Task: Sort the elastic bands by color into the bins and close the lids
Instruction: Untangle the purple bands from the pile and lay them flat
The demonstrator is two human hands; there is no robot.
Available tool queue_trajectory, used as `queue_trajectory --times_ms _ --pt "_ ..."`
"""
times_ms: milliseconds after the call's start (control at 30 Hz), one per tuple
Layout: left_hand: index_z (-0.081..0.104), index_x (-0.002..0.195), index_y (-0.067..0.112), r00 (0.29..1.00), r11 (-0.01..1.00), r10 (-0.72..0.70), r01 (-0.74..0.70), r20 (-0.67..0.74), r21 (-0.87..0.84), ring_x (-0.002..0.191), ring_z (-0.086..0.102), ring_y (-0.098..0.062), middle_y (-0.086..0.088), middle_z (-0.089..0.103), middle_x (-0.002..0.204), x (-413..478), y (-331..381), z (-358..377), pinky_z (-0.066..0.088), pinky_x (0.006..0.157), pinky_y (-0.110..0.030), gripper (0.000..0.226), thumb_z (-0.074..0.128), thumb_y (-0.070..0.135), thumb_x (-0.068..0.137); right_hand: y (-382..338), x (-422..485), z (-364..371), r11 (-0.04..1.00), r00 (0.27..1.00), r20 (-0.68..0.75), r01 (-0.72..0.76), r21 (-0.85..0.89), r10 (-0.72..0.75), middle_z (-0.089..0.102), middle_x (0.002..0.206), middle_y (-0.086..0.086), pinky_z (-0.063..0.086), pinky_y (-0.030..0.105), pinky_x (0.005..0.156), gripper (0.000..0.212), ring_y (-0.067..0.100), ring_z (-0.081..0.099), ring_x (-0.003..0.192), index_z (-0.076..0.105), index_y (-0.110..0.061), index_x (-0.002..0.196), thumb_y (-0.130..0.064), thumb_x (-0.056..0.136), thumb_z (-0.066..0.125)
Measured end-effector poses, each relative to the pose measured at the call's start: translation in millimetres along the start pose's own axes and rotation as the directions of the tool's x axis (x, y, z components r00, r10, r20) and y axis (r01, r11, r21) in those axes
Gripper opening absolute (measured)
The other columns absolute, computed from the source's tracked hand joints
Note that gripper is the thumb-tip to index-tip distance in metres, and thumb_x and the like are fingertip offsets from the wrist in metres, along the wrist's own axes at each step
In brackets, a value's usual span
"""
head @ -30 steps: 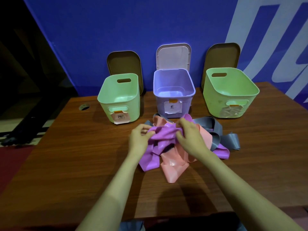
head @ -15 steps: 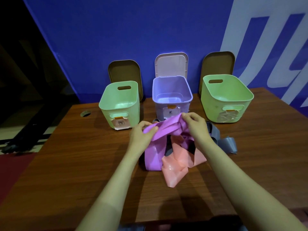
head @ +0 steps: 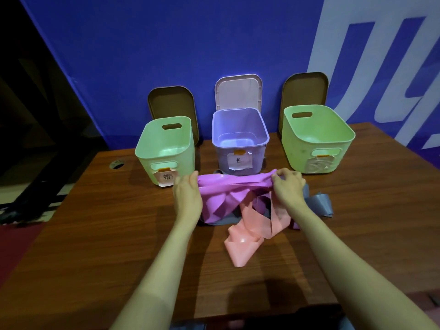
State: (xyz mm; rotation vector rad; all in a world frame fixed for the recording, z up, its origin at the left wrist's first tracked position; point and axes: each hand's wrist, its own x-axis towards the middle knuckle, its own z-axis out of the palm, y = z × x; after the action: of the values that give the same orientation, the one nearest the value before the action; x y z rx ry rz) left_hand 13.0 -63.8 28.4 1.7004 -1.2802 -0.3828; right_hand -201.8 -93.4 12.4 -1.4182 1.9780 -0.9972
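A purple elastic band [head: 228,186] is stretched flat between my left hand [head: 187,194] and my right hand [head: 287,186], lifted a little above the pile, just in front of the purple bin [head: 240,144]. Below it lie a pink band [head: 247,234] and a grey band [head: 319,206] on the table. A small green bin [head: 166,148] stands at the left and a larger green bin [head: 316,136] at the right. All three bins are open and look empty, each with a paper label on its front.
Three lids lean against the blue wall behind the bins: a brown lid [head: 172,106], a pale pink lid [head: 238,91] and a second brown lid [head: 304,89]. The wooden table [head: 107,234] has a cable hole [head: 116,164] at its back left. Dark floor drops off left.
My hands have lifted the purple band out of the pile and drawn apart, stretching it wide. The view has shifted closer to the bins.
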Motion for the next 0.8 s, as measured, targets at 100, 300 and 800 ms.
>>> queue_trajectory --times_ms 100,300,800 --pt "0.061 0.098 -0.001 0.995 0.995 -0.04 0.048 0.093 -0.086 0.096 0.053 -0.031 -0.023 0.061 0.101 -0.9 -0.2 2.7 0.038 0.087 -0.039 0.037 0.034 0.023 0.101 -7.1 -9.4 -4.0 0.97 0.971 0.03 0.238 -0.052 -0.237 0.052 0.124 0.008 0.028 0.031 0.099 0.03 0.028 0.036 0.122 0.061 -0.013 0.11 -0.005 0.082 0.051" --pt "0.044 0.068 0.018 0.971 0.997 -0.005 0.024 0.241 -0.076 0.073 0.043 -0.022 -0.002 0.048 0.072 -9.1 12.7 7.0 0.031 0.068 -0.032 0.035 0.036 0.029 0.1 -23.3 -21.6 9.3 0.671 0.649 0.455 0.728 -0.141 -0.609 0.066 0.103 -0.005 0.039 0.026 0.087 0.023 0.015 0.053 0.099 0.067 -0.024 0.104 -0.03 0.081 0.063" --pt "0.065 0.095 0.014 0.933 0.95 -0.028 -0.086 0.358 0.3 0.088 0.059 -0.027 -0.009 0.067 0.093 -9.3 -7.0 -10.2 0.04 0.07 -0.028 0.02 0.066 0.03 0.084 -13.2 -29.1 20.3 0.413 0.681 0.597 0.732 -0.542 -0.424 0.051 0.128 0.004 0.023 0.042 0.1 0.045 0.028 0.035 0.123 0.054 -0.031 0.125 -0.052 0.086 0.052"
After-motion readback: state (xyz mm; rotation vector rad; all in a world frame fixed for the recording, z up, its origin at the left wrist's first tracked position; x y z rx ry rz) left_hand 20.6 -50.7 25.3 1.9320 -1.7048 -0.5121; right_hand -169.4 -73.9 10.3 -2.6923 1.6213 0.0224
